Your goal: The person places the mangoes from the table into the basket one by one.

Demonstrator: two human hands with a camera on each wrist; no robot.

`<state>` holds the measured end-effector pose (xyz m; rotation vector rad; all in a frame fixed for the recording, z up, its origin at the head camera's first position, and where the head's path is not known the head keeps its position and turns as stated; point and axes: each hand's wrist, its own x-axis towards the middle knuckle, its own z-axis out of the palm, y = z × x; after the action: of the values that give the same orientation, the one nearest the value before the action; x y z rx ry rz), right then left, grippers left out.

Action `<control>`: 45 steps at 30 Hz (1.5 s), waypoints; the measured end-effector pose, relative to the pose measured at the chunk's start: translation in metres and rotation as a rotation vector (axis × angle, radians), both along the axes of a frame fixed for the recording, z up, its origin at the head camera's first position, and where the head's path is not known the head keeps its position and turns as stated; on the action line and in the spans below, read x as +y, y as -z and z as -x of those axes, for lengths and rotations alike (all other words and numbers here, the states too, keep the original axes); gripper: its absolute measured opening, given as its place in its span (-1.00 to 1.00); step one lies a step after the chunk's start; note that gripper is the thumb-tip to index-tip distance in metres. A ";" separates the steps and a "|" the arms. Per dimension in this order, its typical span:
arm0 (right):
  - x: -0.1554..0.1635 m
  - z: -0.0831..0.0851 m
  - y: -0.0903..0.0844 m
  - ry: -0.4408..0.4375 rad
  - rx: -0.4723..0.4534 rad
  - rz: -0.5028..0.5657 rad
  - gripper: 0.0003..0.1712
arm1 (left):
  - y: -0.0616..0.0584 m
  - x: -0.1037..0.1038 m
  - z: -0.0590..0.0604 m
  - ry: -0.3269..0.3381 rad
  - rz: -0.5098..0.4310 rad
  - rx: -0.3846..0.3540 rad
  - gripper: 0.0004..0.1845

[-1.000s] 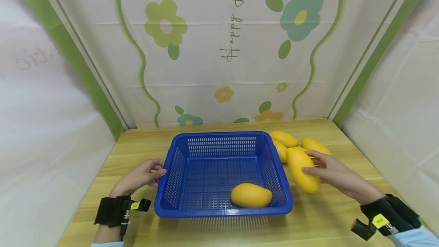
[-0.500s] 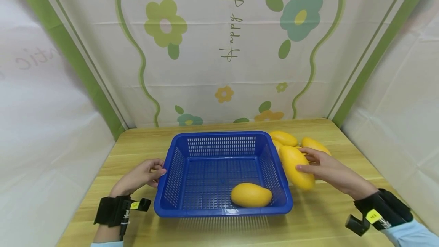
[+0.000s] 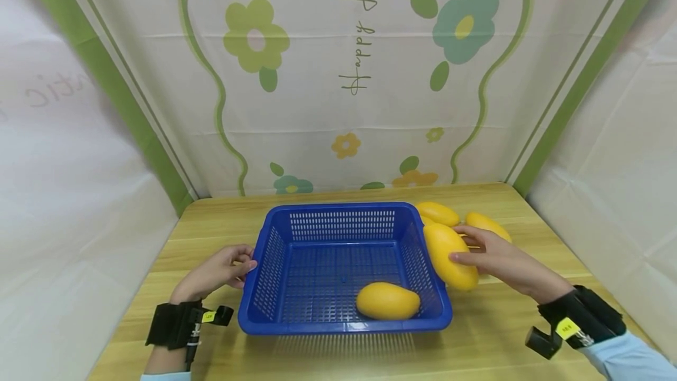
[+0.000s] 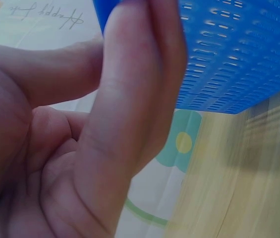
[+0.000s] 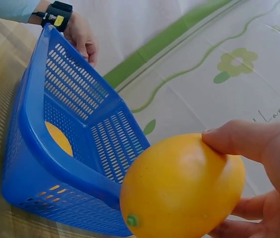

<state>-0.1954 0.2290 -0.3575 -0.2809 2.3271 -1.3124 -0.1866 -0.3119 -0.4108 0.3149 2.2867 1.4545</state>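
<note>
So the mango (image 3: 446, 256) is up off the bench, long axis tilted, hanging right at the blue basket (image 3: 338, 326)'s right rim. Right hand (image 3: 499, 260) has it gripped from the outer side. Left hand (image 3: 219, 272) curls on the opposite rim, far from it.

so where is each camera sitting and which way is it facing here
Head: worn on the head, looking forward and down at the blue basket on the wooden table; shows the left hand and the right hand.
Left wrist: at the left hand, looking past its fingers to the basket wall.
Right wrist: at the right hand, facing left across the basket; shows its thumb on the held mango.
Shared: all three views show the basket.
</note>
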 end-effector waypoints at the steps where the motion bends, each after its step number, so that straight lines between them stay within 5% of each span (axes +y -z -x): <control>1: 0.000 0.000 0.000 -0.003 -0.002 0.006 -0.10 | 0.000 0.000 0.000 -0.001 -0.001 -0.001 -0.57; 45: -0.037 0.017 -0.004 -0.077 0.034 0.013 -0.09 | 0.000 0.001 0.000 -0.021 0.010 -0.003 -0.55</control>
<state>-0.2128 0.1924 -0.3532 -0.3958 2.3127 -1.2960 -0.1864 -0.3109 -0.4106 0.2857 2.3006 1.4528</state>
